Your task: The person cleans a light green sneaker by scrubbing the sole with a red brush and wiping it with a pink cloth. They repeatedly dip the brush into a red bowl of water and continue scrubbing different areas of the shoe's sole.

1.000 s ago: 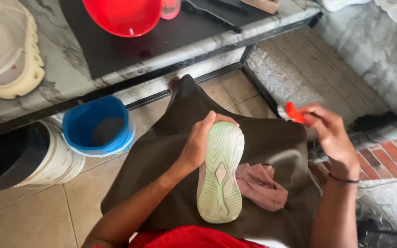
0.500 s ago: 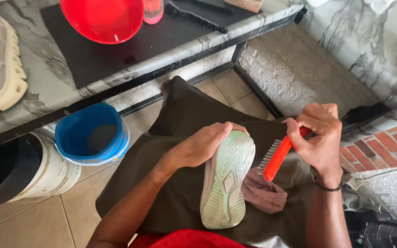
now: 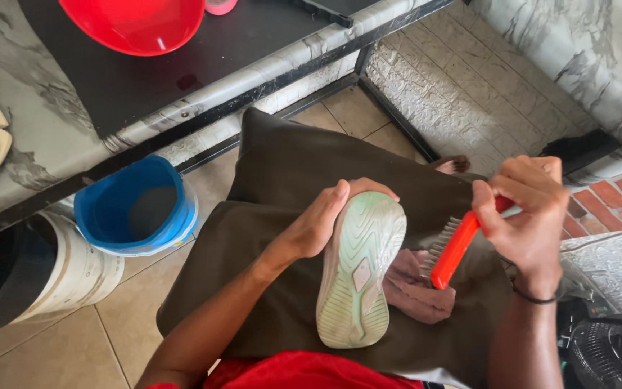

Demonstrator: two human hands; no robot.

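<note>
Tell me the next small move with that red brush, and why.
Probably bring the red brush left until its bristles meet the shoe. The left hand grips the shoe near the toe, sole up, on the brown cloth over the lap. The right hand holds the brush just beside the sole, bristles facing it but apparently not touching.

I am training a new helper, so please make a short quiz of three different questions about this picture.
1. True or false: the shoe lies sole up.
2. What does the right hand hold? A) red brush B) cloth C) bowl
3. What colour is the bucket beside the person's lap?

Key: 1 true; 2 A; 3 blue.
</note>
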